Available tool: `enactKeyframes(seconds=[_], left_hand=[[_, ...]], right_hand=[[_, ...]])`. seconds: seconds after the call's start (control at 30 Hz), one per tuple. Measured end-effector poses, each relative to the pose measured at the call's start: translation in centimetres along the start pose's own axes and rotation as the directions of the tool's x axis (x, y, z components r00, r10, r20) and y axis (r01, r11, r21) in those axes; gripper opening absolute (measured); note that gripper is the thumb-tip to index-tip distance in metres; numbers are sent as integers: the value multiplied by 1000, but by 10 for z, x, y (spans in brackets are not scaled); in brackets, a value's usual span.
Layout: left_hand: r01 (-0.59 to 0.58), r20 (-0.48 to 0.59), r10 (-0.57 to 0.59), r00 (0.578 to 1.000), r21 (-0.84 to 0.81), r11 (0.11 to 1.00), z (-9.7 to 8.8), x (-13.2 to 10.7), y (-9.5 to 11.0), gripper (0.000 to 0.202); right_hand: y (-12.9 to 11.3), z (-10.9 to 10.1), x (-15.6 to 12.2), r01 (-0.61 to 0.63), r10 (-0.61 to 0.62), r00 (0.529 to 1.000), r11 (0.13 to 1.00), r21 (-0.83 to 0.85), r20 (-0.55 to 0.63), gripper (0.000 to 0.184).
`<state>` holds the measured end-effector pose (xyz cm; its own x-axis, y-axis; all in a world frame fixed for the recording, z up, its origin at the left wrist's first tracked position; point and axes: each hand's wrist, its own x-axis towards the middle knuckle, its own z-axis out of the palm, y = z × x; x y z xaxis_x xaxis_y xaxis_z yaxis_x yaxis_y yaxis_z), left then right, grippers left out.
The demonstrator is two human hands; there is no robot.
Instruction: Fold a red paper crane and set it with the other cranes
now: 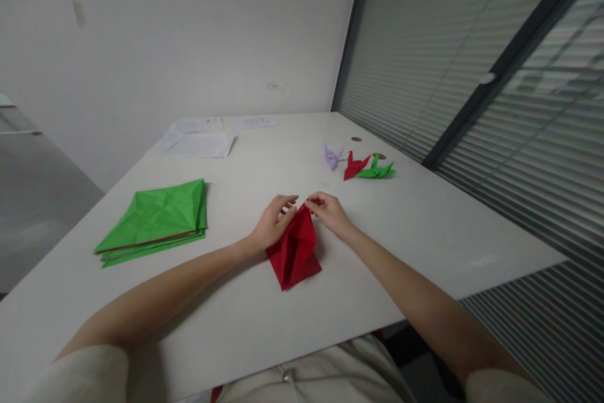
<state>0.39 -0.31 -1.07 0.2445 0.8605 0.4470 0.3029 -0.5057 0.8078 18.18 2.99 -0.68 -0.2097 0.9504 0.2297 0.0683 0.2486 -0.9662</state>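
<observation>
A partly folded sheet of red origami paper (296, 251) is in front of me, its flaps standing open and its top corner raised off the table. My right hand (325, 209) pinches that top corner between thumb and fingers. Along the upper left edge of the paper lies my left hand (276, 220), its thumb against the paper and its fingers apart and slightly curved. The hand covers part of the paper's left side.
On the white table (264, 170), a stack of creased green paper (163, 214) lies at left. Folded cranes in purple (332, 158), red (355, 167) and green (376, 169) stand at right. Printed sheets (195, 143) lie at the far left; window blinds (472, 107) border the right.
</observation>
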Motion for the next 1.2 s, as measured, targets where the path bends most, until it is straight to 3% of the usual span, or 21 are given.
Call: enactKeyframes(seconds=[0.1, 0.23, 0.3, 0.4, 0.5, 0.6, 0.73, 0.83, 0.97, 1.2], left_hand=[[-199, 186, 165, 969, 179, 964, -4, -5, -1, 36], [-433, 412, 291, 863, 310, 846, -1, -11, 2, 38], [-486, 458, 313, 832, 331, 808, 2, -13, 1, 37], [-516, 514, 307, 801, 333, 789, 5, -14, -1, 34], [-512, 542, 278, 793, 346, 786, 6, -15, 0, 34], [-501, 552, 240, 799, 390, 772, 5, -16, 4, 38], [-518, 573, 230, 786, 408, 752, 4, -17, 6, 39], [-513, 568, 234, 789, 400, 759, 4, -17, 4, 36], [-486, 542, 218, 812, 418, 767, 3, -17, 0, 33], [-473, 541, 203, 816, 423, 773, 5, -17, 1, 39]], right_hand=[[16, -6, 6, 48, -52, 998, 993, -111, -37, 26], [30, -11, 7, 83, -102, 994, 918, -387, -29, 17], [30, -12, 5, 82, -93, 996, 816, -573, 10, 14], [26, -9, 2, 88, -71, 996, 583, -808, 57, 16], [22, -3, -1, 86, -74, 995, 380, -921, 62, 20], [22, 2, -4, 97, -93, 993, 291, -952, 73, 22], [23, 2, -3, 66, -87, 995, 333, -940, 39, 22], [21, -5, 1, 56, -13, 998, 462, -885, 56, 18], [17, -20, 4, 91, 66, 983, 632, -769, 171, 13], [7, -27, -5, 302, 65, 907, 590, -749, 416, 18]])
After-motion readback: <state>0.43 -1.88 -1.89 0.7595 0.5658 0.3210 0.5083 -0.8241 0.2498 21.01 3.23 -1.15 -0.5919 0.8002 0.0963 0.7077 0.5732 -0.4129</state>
